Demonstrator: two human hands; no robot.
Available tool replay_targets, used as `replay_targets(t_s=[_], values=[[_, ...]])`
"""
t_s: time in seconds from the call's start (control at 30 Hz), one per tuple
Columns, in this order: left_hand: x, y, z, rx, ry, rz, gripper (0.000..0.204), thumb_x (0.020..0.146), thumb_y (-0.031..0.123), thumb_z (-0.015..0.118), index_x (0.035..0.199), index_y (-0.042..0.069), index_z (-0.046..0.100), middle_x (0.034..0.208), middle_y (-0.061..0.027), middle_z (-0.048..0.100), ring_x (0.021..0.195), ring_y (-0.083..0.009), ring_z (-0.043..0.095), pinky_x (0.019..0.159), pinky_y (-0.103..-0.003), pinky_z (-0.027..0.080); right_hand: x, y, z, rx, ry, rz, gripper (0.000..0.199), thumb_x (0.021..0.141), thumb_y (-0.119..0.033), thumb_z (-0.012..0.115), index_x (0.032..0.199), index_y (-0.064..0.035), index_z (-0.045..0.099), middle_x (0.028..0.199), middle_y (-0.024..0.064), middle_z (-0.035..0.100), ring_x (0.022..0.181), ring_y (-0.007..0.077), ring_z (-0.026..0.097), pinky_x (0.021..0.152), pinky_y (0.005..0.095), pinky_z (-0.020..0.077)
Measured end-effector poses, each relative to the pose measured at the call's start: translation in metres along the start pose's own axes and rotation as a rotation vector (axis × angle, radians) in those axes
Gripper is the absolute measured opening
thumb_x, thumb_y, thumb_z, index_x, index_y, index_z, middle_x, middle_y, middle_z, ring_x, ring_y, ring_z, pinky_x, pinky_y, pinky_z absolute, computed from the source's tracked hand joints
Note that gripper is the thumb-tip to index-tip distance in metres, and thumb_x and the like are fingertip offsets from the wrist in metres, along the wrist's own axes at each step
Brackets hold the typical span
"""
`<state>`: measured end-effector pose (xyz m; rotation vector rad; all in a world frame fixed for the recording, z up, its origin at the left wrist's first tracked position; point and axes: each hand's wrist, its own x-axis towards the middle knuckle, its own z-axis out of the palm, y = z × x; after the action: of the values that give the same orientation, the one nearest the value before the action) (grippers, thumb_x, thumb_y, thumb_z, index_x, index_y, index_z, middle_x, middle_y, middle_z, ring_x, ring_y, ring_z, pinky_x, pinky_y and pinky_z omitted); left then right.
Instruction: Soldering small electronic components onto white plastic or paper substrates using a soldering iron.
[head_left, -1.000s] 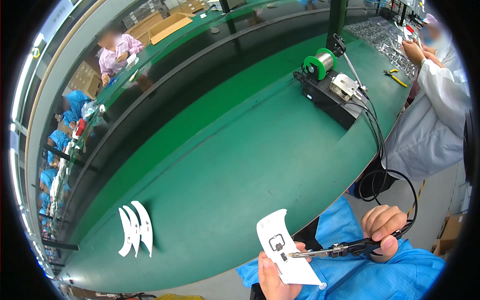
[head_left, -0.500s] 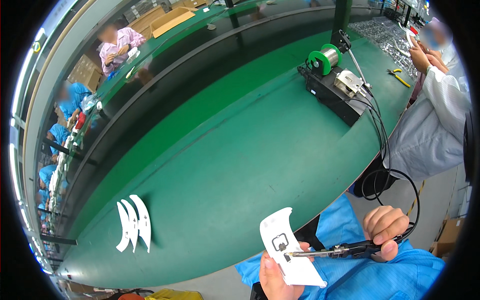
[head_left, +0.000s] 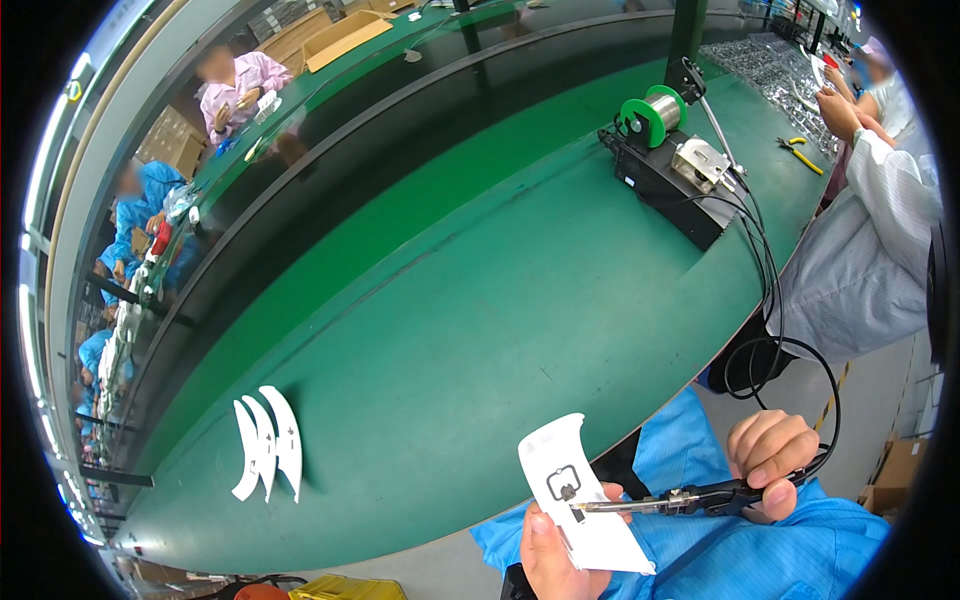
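Observation:
At the table's near edge, my left hand [head_left: 560, 555] grips a curved white plastic panel [head_left: 612, 540] by its lower end. A black outline and a small dark part show on the panel's face. My right hand [head_left: 772, 462] is wrapped round the black handle of a soldering iron [head_left: 690, 498], whose cable loops off behind it. The iron lies almost level, and its tip meets the panel beside the dark part; whether it touches is too small to tell. Away to the left, several curved white panels [head_left: 268, 445] stand close together on the green table [head_left: 430, 400].
At the back right sits a black soldering station [head_left: 665, 185] with a solder reel [head_left: 655, 115] and a metal holder. Yellow-handled pliers [head_left: 800, 155] lie beyond it. A co-worker's white sleeve [head_left: 890, 190] is at the right edge. More people work along the far-left line.
My hands, the panel and the iron stay almost in place. The co-worker at the right and people at the far left have shifted slightly.

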<state>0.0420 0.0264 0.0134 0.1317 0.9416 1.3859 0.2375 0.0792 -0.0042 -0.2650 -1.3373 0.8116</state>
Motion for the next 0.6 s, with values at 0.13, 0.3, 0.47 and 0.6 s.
replay_targets(t_s=[0.13,0.3,0.47,0.6], values=[[0.0009,0.0011,-0.0001,-0.011,-0.010,-0.016,0.052,0.099,0.045,0.029,0.119,0.000,0.048,0.102,-0.0175,0.062,0.082,-0.0245,0.061,0.072,-0.036,0.051,0.0013,0.0003,0.0000,0.000,-0.001,0.007,0.015,0.078,-0.006,0.063,0.076,0.0070,0.056,0.047,0.0098,0.050,0.032,0.0131,0.040,0.032,0.0258,0.0289],[0.0001,0.0017,0.0014,-0.012,-0.016,-0.020,0.052,0.099,0.045,0.028,0.119,0.000,0.048,0.103,-0.0171,0.062,0.082,-0.0241,0.061,0.072,-0.036,0.050,0.0018,0.0012,-0.0007,0.005,-0.003,0.001,0.015,0.079,-0.006,0.062,0.075,0.0069,0.056,0.047,0.0097,0.050,0.032,0.0133,0.040,0.033,0.0260,0.0292],[0.0016,0.0009,0.0015,-0.011,-0.013,-0.034,0.053,0.099,0.045,0.027,0.118,0.000,0.048,0.103,-0.0171,0.062,0.082,-0.0239,0.061,0.073,-0.036,0.050,0.0009,0.0019,-0.0017,-0.005,0.003,0.007,0.015,0.079,-0.006,0.062,0.075,0.0067,0.056,0.047,0.0095,0.050,0.033,0.0133,0.040,0.033,0.0261,0.0293],[0.0008,0.0003,0.0005,0.008,-0.009,-0.029,0.053,0.099,0.045,0.027,0.118,0.000,0.048,0.103,-0.0172,0.062,0.083,-0.0240,0.061,0.073,-0.036,0.050,0.0005,0.0010,-0.0027,-0.006,-0.005,0.008,0.016,0.079,-0.007,0.062,0.075,0.0064,0.055,0.047,0.0092,0.050,0.032,0.0133,0.039,0.032,0.0262,0.0296]])
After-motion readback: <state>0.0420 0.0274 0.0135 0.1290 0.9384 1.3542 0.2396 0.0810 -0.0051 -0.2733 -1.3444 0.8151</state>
